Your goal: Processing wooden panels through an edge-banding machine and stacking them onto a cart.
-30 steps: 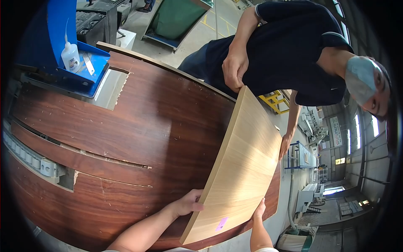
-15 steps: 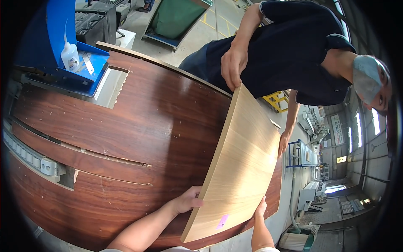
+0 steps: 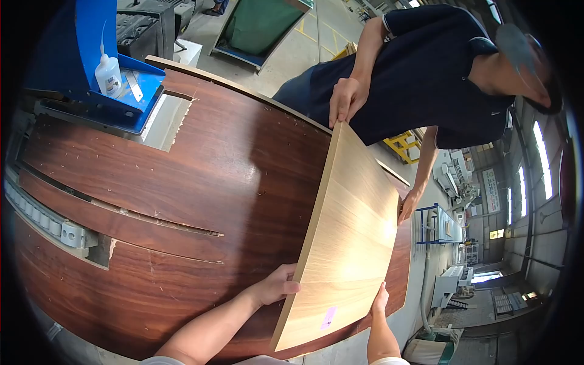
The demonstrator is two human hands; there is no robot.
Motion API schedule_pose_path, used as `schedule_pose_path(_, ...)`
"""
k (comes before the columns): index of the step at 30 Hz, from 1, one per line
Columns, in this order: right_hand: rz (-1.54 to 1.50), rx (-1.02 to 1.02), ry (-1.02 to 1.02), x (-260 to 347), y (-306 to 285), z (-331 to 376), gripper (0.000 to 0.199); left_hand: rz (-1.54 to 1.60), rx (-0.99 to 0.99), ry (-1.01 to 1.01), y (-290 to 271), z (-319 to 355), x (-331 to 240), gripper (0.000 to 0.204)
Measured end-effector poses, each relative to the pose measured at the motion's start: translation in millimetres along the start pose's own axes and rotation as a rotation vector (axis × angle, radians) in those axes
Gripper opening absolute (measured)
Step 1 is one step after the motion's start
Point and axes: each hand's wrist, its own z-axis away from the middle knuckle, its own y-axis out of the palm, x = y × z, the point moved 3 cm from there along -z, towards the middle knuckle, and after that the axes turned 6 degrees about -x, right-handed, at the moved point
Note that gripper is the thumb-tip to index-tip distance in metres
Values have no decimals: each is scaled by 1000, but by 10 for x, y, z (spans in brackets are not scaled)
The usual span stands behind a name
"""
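A light wood-grain panel (image 3: 350, 225) with a pink sticker (image 3: 328, 317) at its near end is held between me and a co-worker. My left hand (image 3: 277, 285) grips its left long edge, thumb on the edge and the other fingers partly hidden. On the right edge my right hand (image 3: 379, 299) is closed, its fingers mostly out of sight behind the panel. At the far end, the co-worker's one hand (image 3: 348, 100) pinches the top left corner, and their other hand (image 3: 410, 205) holds the right side. The panel is tilted above a dark red-brown wood-grain table (image 3: 201, 201).
A blue machine part (image 3: 131, 100) with a white squeeze bottle (image 3: 108, 74) stands at the table's far left. A row of white rollers (image 3: 45, 222) and slots cut the tabletop at left. Beyond stand a green-lined bin (image 3: 261, 30) and a blue-framed table (image 3: 438, 225).
The far end of the panel has shifted slightly left, and its face appears a little more tilted. Both my hands keep their hold. The co-worker's head has turned downward.
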Motion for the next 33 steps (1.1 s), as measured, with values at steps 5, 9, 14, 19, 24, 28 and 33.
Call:
schedule_pose_path(5,14,49,-16,70,41,27,53,28,-34,13,-8,-7,-30,78)
schedule_pose_path(9,142,38,-48,78,0,11,52,-55,-49,88,-35,-23,-57,72)
schedule_pose_path(14,133,66,-88,177,75,76,51,30,-93,120,-84,-5,-85,64)
schedule_pose_path(19,174,65,-154,231,77,72,52,17,-181,160,-69,-16,-166,65)
schedule_pose_path(24,198,60,-180,209,41,64,52,-20,-160,186,-114,-32,-181,65)
schedule_pose_path(28,88,-31,-137,286,-16,343,52,-82,-194,193,-105,83,-260,67)
schedule_pose_path(33,-102,-110,-258,210,-443,493,52,-273,-146,184,130,271,-328,54)
